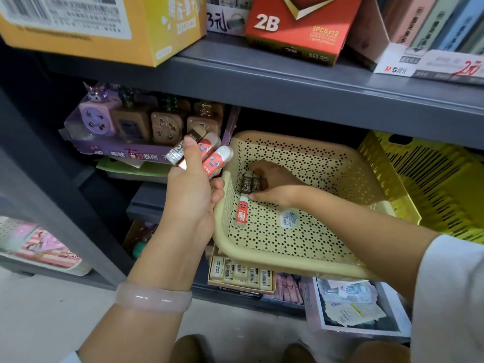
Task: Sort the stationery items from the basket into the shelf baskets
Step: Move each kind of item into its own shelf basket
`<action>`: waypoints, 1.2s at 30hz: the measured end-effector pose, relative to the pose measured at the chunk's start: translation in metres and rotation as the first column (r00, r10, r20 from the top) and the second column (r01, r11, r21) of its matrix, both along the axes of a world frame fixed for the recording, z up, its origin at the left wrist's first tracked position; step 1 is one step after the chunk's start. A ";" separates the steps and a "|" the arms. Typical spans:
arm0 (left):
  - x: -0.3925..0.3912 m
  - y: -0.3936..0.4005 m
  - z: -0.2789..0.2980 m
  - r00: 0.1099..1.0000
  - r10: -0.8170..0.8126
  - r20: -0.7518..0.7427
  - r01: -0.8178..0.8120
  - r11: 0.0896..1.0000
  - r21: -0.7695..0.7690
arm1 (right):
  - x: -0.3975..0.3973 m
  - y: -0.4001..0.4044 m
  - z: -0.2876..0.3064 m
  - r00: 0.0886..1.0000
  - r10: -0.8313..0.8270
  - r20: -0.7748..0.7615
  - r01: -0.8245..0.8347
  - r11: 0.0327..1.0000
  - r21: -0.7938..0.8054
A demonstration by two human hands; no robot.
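A cream perforated basket (301, 247) juts out from the middle shelf. My left hand (192, 184) grips several erasers (201, 153), red-sleeved and brown 2B ones, fanned out above the basket's left rim, with its lower fingers against that rim. Inside the basket my right hand (275, 186) curls round two brown 2B erasers (250, 183) lying side by side on the basket floor. One red-sleeved eraser (242, 210) lies loose just below them. A white price sticker (288, 218) is stuck to the basket floor.
A yellow slatted basket (432, 184) sits to the right on the same shelf. Purple and brown sharpener boxes (136, 121) stand at the left. Below are a box of white erasers (241, 275) and a tray of packets (351, 307). A red 2B box (298, 24) stands on the grey shelf (288, 82) above.
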State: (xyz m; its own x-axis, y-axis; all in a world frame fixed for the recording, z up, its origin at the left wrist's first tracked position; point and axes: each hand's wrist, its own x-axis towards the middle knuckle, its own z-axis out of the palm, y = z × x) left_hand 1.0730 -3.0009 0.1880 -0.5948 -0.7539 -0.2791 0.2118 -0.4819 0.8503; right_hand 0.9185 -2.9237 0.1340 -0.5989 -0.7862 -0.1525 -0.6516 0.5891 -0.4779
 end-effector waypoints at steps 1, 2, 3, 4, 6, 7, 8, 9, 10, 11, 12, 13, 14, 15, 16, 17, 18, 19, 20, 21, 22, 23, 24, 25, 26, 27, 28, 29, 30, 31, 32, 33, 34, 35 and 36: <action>0.000 0.000 0.000 1.000 -0.002 0.006 0.002 1.000 0.002 | -0.001 -0.001 -0.001 1.000 -0.011 -0.005 0.011 1.000 -0.015; 0.000 0.000 0.000 1.000 -0.003 0.009 0.003 1.000 0.004 | -0.001 -0.001 -0.001 1.000 -0.014 0.000 0.014 1.000 -0.021; 0.000 0.000 0.000 1.000 -0.003 0.006 0.003 1.000 0.006 | 0.000 0.000 0.000 1.000 -0.015 0.013 0.015 1.000 -0.018; 0.000 0.001 0.001 1.000 -0.003 0.001 0.003 1.000 0.008 | 0.000 0.001 0.002 1.000 -0.014 0.028 0.015 1.000 -0.018; 0.000 0.002 0.002 1.000 -0.001 -0.003 0.001 1.000 0.011 | 0.003 0.004 0.008 0.999 -0.013 0.035 0.014 1.000 -0.014; 0.000 0.003 0.002 1.000 -0.001 -0.004 0.001 1.000 0.009 | 0.005 0.007 0.014 1.000 -0.022 0.012 0.022 0.999 -0.033; 0.000 0.003 0.002 1.000 -0.003 -0.006 0.003 1.000 0.006 | 0.009 0.008 0.022 0.999 -0.043 -0.010 0.042 0.996 -0.076; 0.000 0.003 0.002 1.000 -0.008 -0.006 0.008 1.000 0.002 | 0.015 0.010 0.030 0.998 -0.069 -0.003 0.067 0.985 -0.157; 0.000 0.004 0.002 1.000 -0.016 0.000 0.016 1.000 -0.010 | 0.023 0.012 0.039 0.995 -0.084 0.062 0.097 0.958 -0.269; 0.000 0.005 0.001 1.000 -0.023 0.015 0.023 0.999 -0.031 | 0.033 0.012 0.050 0.982 -0.058 0.179 0.125 0.912 -0.390; 0.000 0.006 0.001 0.999 -0.022 0.027 0.023 0.998 -0.053 | 0.044 0.012 0.060 0.961 0.001 0.276 0.139 0.862 -0.488; 0.000 0.006 0.001 1.000 -0.016 0.025 0.018 0.997 -0.072 | 0.054 0.013 0.068 0.944 0.071 0.323 0.128 0.822 -0.555; -0.001 0.007 0.001 1.000 -0.008 0.015 0.010 0.996 -0.084 | 0.062 0.013 0.074 0.934 0.122 0.336 0.108 0.800 -0.590; -0.002 0.009 0.001 1.000 -0.003 0.007 0.003 0.996 -0.092 | 0.069 0.012 0.077 0.930 0.138 0.342 0.102 0.794 -0.599; -0.002 0.009 0.002 1.000 0.003 0.010 -0.002 0.995 -0.100 | 0.074 0.012 0.080 0.931 0.127 0.343 0.109 0.798 -0.593; -0.002 0.010 0.003 1.000 0.010 0.019 -0.008 0.994 -0.110 | 0.077 0.011 0.081 0.932 0.105 0.347 0.127 0.802 -0.583; -0.002 0.011 0.003 0.999 0.017 0.030 -0.013 0.993 -0.121 | 0.079 0.010 0.082 0.933 0.082 0.351 0.146 0.805 -0.575; -0.003 0.011 0.002 0.999 0.022 0.039 -0.017 0.992 -0.129 | 0.080 0.010 0.082 0.929 0.069 0.363 0.164 0.804 -0.572; -0.003 0.011 0.002 0.999 0.025 0.045 -0.019 0.991 -0.133 | 0.081 0.011 0.081 0.924 0.070 0.377 0.175 0.797 -0.578; -0.003 0.011 0.002 0.998 0.029 0.052 -0.022 0.991 -0.134 | 0.081 0.011 0.079 0.915 0.077 0.395 0.191 0.781 -0.594; -0.003 0.011 0.002 0.998 0.035 0.057 -0.027 0.991 -0.131 | 0.080 0.012 0.078 0.906 0.074 0.416 0.222 0.754 -0.618; -0.003 0.010 0.003 0.998 0.035 0.059 -0.028 0.992 -0.122 | 0.076 0.013 0.077 0.893 0.055 0.446 0.277 0.714 -0.643; -0.002 0.010 0.003 0.998 0.027 0.053 -0.021 0.993 -0.113 | 0.070 0.014 0.076 0.873 0.024 0.488 0.351 0.663 -0.661; -0.002 0.010 0.003 0.999 0.014 0.042 -0.010 0.994 -0.104 | 0.062 0.017 0.075 0.845 -0.007 0.535 0.425 0.617 -0.662; -0.001 0.011 0.004 1.000 0.003 0.031 0.000 0.995 -0.100 | 0.053 0.020 0.072 0.821 -0.038 0.569 0.473 0.603 -0.642; -0.001 0.011 0.004 1.000 -0.001 0.023 0.003 0.995 -0.099 | 0.046 0.024 0.068 0.814 -0.086 0.574 0.487 0.640 -0.594; -0.001 0.011 0.005 1.000 0.001 0.024 0.002 0.995 -0.101 | 0.039 0.026 0.062 0.825 -0.159 0.542 0.472 0.722 -0.507; -0.001 0.011 0.005 1.000 0.005 0.028 -0.002 0.995 -0.104 | 0.035 0.028 0.053 0.842 -0.232 0.486 0.444 0.810 -0.382; -0.001 0.011 0.005 0.999 0.007 0.032 -0.004 0.994 -0.106 | 0.031 0.028 0.043 0.855 -0.286 0.432 0.420 0.871 -0.255; -0.001 0.011 0.006 0.999 0.008 0.032 -0.005 0.994 -0.106 | 0.029 0.026 0.034 0.865 -0.314 0.392 0.400 0.903 -0.159; -0.001 0.010 0.006 1.000 0.007 0.029 -0.004 0.995 -0.103 | 0.029 0.023 0.027 0.871 -0.321 0.372 0.384 0.917 -0.105; -0.001 0.010 0.006 1.000 0.005 0.025 -0.002 0.995 -0.099 | 0.030 0.020 0.022 0.873 -0.322 0.367 0.375 0.923 -0.082; -0.002 0.010 0.005 1.000 0.001 0.020 0.001 0.995 -0.096 | 0.030 0.017 0.018 0.871 -0.323 0.370 0.373 0.925 -0.071; -0.001 0.010 0.005 1.000 0.000 0.017 0.002 0.995 -0.095 | 0.030 0.015 0.015 0.866 -0.325 0.380 0.376 0.924 -0.066; -0.002 0.009 0.005 1.000 0.000 0.018 0.002 0.995 -0.098 | 0.029 0.014 0.013 0.863 -0.322 0.389 0.374 0.925 -0.065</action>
